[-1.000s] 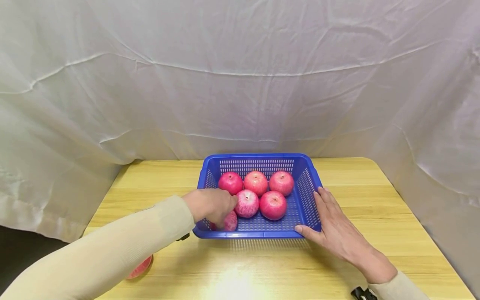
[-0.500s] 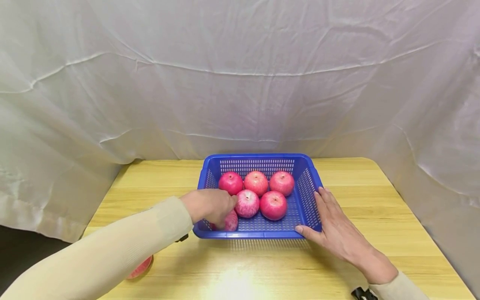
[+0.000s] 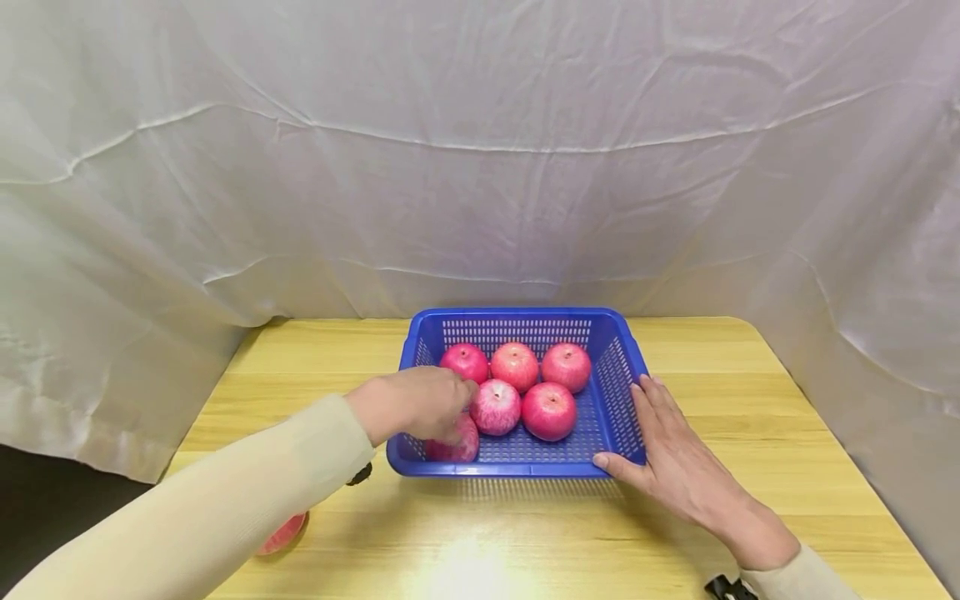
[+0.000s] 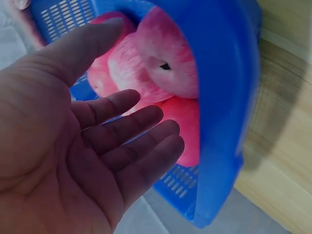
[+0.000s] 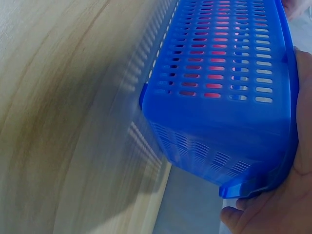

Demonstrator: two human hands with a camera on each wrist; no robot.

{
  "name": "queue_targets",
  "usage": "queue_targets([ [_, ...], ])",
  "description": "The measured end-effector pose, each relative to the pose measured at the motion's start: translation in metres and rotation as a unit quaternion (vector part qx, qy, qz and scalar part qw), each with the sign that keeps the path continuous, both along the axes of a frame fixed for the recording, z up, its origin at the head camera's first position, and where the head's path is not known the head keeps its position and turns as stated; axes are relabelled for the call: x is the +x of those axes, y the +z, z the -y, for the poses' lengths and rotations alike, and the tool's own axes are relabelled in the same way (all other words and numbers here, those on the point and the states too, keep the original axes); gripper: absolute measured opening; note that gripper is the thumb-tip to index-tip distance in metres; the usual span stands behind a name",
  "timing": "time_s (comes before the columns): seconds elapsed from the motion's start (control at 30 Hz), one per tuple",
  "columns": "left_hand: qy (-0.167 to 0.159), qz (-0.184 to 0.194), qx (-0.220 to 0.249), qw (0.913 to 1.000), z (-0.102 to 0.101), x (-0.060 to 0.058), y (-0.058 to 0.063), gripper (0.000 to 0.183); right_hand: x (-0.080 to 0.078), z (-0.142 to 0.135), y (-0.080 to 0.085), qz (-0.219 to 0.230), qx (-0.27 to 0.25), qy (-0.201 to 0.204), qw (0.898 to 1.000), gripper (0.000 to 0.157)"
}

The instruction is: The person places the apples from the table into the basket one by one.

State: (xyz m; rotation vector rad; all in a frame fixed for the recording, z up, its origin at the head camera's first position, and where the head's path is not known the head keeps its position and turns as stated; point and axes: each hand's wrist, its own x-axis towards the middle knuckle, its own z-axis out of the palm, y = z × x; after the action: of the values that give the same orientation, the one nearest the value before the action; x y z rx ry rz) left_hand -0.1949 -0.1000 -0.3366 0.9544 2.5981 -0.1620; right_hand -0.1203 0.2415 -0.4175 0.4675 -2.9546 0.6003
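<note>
A blue plastic basket (image 3: 517,470) with slotted walls holds several red-pink apples. My left hand (image 3: 420,404) is above its left side, over the front-left apple (image 3: 459,443). In the left wrist view, the fingers of the left hand (image 4: 73,146) extend loosely with nothing between them, and an apple with a dark hollow (image 4: 168,51) lies past the fingertips. My right hand (image 3: 678,462) rests against the basket's front-right corner, thumb on the front rim, straight fingers along the right rim. The right wrist view shows the right hand (image 5: 273,214) beside the rim.
Another apple (image 3: 282,535) lies on the wooden table (image 3: 750,400) at the front left, partly hidden by the left sleeve (image 3: 225,492). A pale cloth (image 3: 487,167) hangs behind the table and at its sides.
My left hand has let go of the front-left apple and lifted slightly up and left, so more of that apple shows. The right hand stays at the basket's corner.
</note>
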Motion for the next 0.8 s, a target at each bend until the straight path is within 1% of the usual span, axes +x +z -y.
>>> queue_targets([
  [0.17, 0.006, -0.006, 0.033, 0.9994, 0.007, 0.001, 0.007, 0.039, 0.000, 0.000, -0.001, -0.001, -0.001, 0.001, 1.000, 0.115],
  [0.3, -0.001, -0.019, 0.061, 0.9980, 0.015, 0.002, 0.011, 0.030, 0.000, -0.001, -0.001, -0.002, 0.000, 0.000, 1.000, 0.116],
  [0.43, -0.002, -0.037, 0.086, 0.9956, 0.024, 0.007, 0.014, 0.033, 0.000, -0.001, -0.001, -0.002, 0.002, 0.002, 1.000, 0.116],
  [0.53, 0.002, -0.050, 0.101, 0.9936, 0.031, 0.011, 0.016, 0.040, 0.000, -0.001, -0.001, -0.004, 0.005, 0.004, 1.000, 0.116],
  [0.7, 0.023, -0.070, 0.119, 0.9902, 0.045, 0.016, 0.021, 0.052, 0.000, -0.001, -0.001, -0.005, 0.007, 0.004, 1.000, 0.117],
  [0.8, 0.036, -0.080, 0.132, 0.9873, 0.053, 0.018, 0.024, 0.053, 0.000, -0.002, -0.001, -0.002, 0.005, 0.003, 1.000, 0.117],
])
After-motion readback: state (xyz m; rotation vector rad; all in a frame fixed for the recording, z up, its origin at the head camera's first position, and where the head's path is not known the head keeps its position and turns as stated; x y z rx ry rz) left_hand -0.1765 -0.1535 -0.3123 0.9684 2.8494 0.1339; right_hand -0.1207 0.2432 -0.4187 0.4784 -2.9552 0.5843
